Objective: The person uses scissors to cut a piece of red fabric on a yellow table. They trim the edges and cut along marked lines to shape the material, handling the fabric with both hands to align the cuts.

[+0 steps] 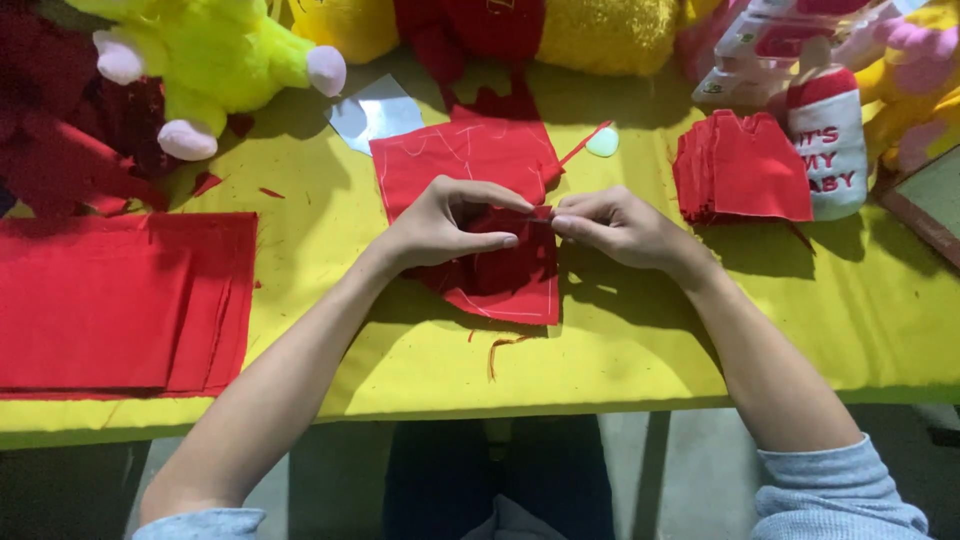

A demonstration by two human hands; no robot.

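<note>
Both hands meet over the middle of the yellow table (620,350), working a red fabric piece (470,170) marked with pale chalk lines. The left hand (445,225) curls over the cloth, thumb and forefinger closed in a pinch on a fold of it. The right hand (615,225) comes in from the other side, its fingertips pressed together on the same fold, so the two hands nearly touch. The cloth lies flat behind them and bunches up under the fingers.

Along the left edge sits a broad stack of red fabric sheets (120,300). Toward the right edge is a pile of cut red pieces (745,170), just beside a plush baby bottle (830,140). A lime-green plush toy (215,60) lies at the far left corner, and a small pale chalk piece (603,142) rests near the far edge.
</note>
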